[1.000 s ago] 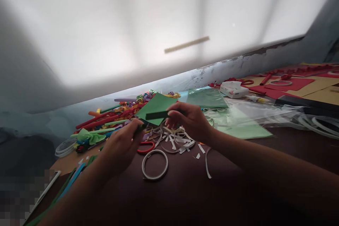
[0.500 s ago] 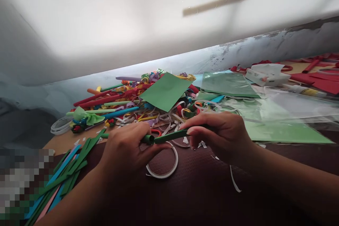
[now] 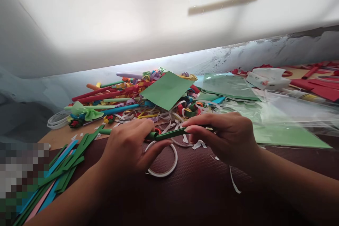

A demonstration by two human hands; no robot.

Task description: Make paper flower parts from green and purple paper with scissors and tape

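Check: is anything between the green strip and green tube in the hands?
Nothing visible: the strip, in the right hand, appears to meet the end of the tube in the left hand. The white ring lies on the table, not between them.

The left hand (image 3: 129, 144) hides the middle of a green tube (image 3: 151, 136) and part of a white ring (image 3: 175, 159). The right hand (image 3: 225, 134) covers the right end of a green strip (image 3: 171, 133). Blocky blur obscures the near left; the picture's edge cuts off red sheets (image 3: 327, 90) far right.
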